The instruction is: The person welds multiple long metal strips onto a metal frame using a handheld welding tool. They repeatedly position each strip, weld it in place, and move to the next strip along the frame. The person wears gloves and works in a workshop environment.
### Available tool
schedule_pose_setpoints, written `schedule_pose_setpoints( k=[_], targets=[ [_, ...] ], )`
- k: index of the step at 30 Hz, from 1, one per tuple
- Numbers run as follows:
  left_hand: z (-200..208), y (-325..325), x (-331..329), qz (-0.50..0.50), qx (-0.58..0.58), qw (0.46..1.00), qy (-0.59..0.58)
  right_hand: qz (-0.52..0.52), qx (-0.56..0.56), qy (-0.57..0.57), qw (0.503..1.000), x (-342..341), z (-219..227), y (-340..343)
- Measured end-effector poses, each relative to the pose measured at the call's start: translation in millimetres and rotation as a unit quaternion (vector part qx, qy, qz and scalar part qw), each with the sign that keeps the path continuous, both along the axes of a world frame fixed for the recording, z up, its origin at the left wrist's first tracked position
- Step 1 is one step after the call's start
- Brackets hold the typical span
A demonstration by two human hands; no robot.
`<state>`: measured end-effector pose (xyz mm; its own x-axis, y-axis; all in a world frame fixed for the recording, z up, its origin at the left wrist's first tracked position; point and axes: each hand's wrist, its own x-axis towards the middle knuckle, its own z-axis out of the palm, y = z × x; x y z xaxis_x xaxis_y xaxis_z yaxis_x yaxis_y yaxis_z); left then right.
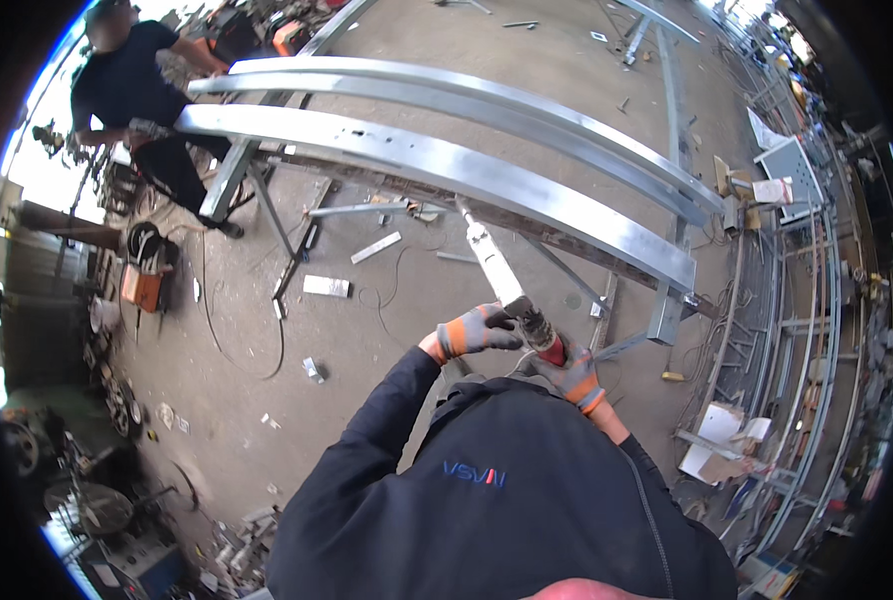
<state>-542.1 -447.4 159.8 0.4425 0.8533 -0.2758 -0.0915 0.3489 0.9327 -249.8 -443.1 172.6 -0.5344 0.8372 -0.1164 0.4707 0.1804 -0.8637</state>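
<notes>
Close in front of the person's chest, a long white cartridge tube [494, 262] with a dark threaded collar slants up toward the curved steel beams [447, 165]; it looks stiff, fairly light and smooth-sided, so the safest hold seems to be low at the collar. The left hand [477, 331] is wrapped around that collar end and the right hand [571, 372] is clenched on the reddish base below it. Offcuts and cables litter the concrete floor [247, 330], and another person [137, 90] bends at the beams' far end.
</notes>
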Motion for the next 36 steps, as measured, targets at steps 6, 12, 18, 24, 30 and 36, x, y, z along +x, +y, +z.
schedule_pose_setpoints(
  k=[6, 12, 18, 24, 30, 36],
  targets=[
    [-16, 67, -4, 0.199, -0.069, 0.87, -0.445, -0.029, 0.041, -0.02, 0.999, 47, -20, -19],
    [4, 115, 11, 0.284, -0.176, 0.871, -0.36, 0.009, -0.01, -0.036, 0.999, 53, 21, 0],
    [35, 114, 50, 0.329, -0.136, 0.883, -0.307, -0.005, -0.006, -0.017, 1.0, 46, 37, 16],
    [74, 109, 136, 0.304, -0.064, 0.9, -0.307, -0.127, 0.082, -0.039, 0.988, 60, 44, 25],
    [54, 132, 215, 0.139, 0.074, 0.977, -0.141, -0.244, 0.084, 0.232, 0.938, 160, 32, 40],
    [-23, 231, 329, 0.083, 0.158, 0.961, 0.211, -0.309, 0.202, 0.034, 0.929, 322, 8, 61]
  ],
)
